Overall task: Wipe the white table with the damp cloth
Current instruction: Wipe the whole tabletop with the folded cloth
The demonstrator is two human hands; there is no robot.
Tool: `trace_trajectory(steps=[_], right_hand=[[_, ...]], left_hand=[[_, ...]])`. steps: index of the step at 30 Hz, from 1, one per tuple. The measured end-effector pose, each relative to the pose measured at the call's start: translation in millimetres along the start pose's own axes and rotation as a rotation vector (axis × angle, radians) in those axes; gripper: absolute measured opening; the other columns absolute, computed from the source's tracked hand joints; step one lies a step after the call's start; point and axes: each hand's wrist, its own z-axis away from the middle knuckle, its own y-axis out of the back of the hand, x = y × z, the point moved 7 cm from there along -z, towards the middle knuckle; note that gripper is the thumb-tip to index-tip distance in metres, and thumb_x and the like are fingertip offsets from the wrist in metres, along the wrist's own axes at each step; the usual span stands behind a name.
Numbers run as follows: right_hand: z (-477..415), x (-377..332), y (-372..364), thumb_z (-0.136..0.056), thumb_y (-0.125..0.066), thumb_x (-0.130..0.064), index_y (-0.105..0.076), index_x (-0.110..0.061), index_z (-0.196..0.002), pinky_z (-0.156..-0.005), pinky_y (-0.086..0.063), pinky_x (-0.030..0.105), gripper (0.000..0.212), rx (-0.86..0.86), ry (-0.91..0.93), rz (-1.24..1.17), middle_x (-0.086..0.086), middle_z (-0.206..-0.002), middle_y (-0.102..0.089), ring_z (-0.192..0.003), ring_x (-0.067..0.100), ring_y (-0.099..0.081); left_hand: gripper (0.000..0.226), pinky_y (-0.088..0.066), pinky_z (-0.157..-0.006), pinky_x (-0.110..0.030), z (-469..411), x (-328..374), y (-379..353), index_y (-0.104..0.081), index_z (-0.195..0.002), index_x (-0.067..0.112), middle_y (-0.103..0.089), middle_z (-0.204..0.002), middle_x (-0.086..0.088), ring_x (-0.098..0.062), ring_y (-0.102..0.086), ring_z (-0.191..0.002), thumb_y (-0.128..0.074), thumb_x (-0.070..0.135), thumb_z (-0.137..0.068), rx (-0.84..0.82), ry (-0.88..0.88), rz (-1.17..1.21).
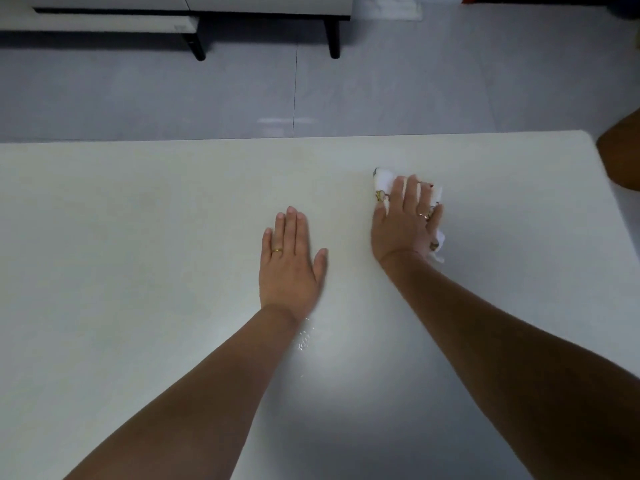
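The white table [138,237] fills most of the view. My right hand [403,223] presses flat on a bunched white cloth [383,178] with small printed figures, toward the table's far right. The cloth shows beyond my fingertips and beside my palm; the rest is hidden under the hand. My left hand [291,261] rests palm down on the table near the middle, fingers straight, holding nothing. A few water droplets [304,339] glisten on the surface just beside my left wrist.
Beyond the table's far edge lies a grey tiled floor [381,81]. A white cabinet on black legs [270,8] stands at the back. A brown rounded object [623,150] sits off the table's right corner.
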Motion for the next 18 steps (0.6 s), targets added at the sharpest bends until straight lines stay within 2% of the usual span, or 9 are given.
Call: trace_trajectory(steps=[2, 5, 8, 10, 13, 15, 16, 18], right_hand=[[10.2, -38.5, -6.7, -0.099, -0.019, -0.039, -0.001, -0.018, -0.15, -0.116, 0.002, 0.05, 0.058, 0.004, 0.1, 0.029, 0.003, -0.16, 0.0, -0.146, 0.026, 0.002], [22.3, -90.9, -13.6, -0.098, -0.02, -0.041, -0.006, -0.02, -0.15, -0.115, 0.004, 0.047, 0.058, -0.045, 0.501, 0.048, 0.0, -0.16, -0.003, -0.146, 0.023, 0.002], [8.3, -82.0, -10.6, -0.097, -0.027, -0.04, -0.014, -0.021, -0.15, -0.116, -0.003, 0.044, 0.058, -0.048, 0.753, 0.109, 0.0, -0.159, -0.011, -0.146, 0.02, -0.008], [-19.3, -52.2, -5.7, -0.098, -0.028, -0.038, -0.014, -0.019, -0.15, -0.116, -0.007, 0.045, 0.057, -0.006, 0.657, 0.161, 0.003, -0.159, -0.012, -0.146, 0.022, -0.01], [-58.2, -4.6, 4.6, -0.099, -0.025, -0.036, -0.012, -0.018, -0.15, -0.116, -0.005, 0.047, 0.056, 0.004, 0.21, 0.077, 0.003, -0.159, -0.009, -0.146, 0.024, -0.007], [-61.6, -10.5, 3.8, -0.099, -0.021, -0.037, -0.008, -0.017, -0.15, -0.116, -0.002, 0.049, 0.057, -0.008, -0.004, 0.024, 0.003, -0.16, -0.004, -0.146, 0.026, -0.002], [-58.5, -28.2, 1.9, -0.099, -0.02, -0.038, -0.005, -0.016, -0.15, -0.115, -0.001, 0.051, 0.058, -0.02, -0.022, 0.026, 0.003, -0.16, -0.002, -0.146, 0.027, 0.0], [-45.6, -84.2, -6.2, -0.098, -0.018, -0.038, -0.003, -0.017, -0.15, -0.115, 0.001, 0.051, 0.058, -0.041, 0.159, 0.047, 0.003, -0.16, 0.0, -0.146, 0.028, 0.002]], left_hand=[[0.067, 0.01, -0.118, -0.034, 0.9, -0.6, -0.5, -0.003, -0.151, 0.008, -0.001, -0.16, -0.008, -0.02, 0.005, -0.147, -0.01, 0.044, -0.095, 0.004, -0.002, -0.012], [0.069, 0.006, -0.119, -0.036, 0.8, 0.5, 0.1, -0.006, -0.15, 0.008, -0.003, -0.16, -0.008, -0.02, 0.003, -0.147, -0.008, 0.045, -0.093, 0.006, -0.01, -0.008], [0.068, 0.007, -0.119, -0.035, 1.5, -0.3, 0.1, -0.006, -0.151, 0.008, -0.002, -0.16, -0.008, -0.019, 0.004, -0.147, -0.009, 0.046, -0.094, -0.002, -0.001, 0.01], [0.068, 0.008, -0.118, -0.035, 1.1, -0.8, -0.7, -0.004, -0.151, 0.008, -0.001, -0.16, -0.008, -0.018, 0.006, -0.147, -0.009, 0.045, -0.094, -0.005, 0.003, 0.017], [0.068, 0.01, -0.118, -0.034, 0.7, -0.6, -1.7, -0.002, -0.151, 0.009, 0.001, -0.16, -0.007, -0.018, 0.008, -0.147, -0.009, 0.045, -0.094, -0.01, 0.001, 0.031], [0.067, 0.01, -0.118, -0.035, 0.4, -1.0, -1.9, -0.003, -0.151, 0.008, 0.0, -0.16, -0.008, -0.019, 0.006, -0.147, -0.011, 0.044, -0.094, -0.004, 0.005, 0.029], [0.067, 0.008, -0.118, -0.035, 0.3, -1.0, -1.9, -0.004, -0.151, 0.008, -0.002, -0.16, -0.008, -0.02, 0.004, -0.147, -0.012, 0.044, -0.094, -0.003, 0.009, 0.024], [0.067, 0.008, -0.118, -0.036, -0.2, -0.2, -1.9, -0.006, -0.15, 0.007, -0.004, -0.16, -0.01, -0.021, 0.002, -0.147, -0.012, 0.043, -0.094, -0.009, 0.011, 0.018]])
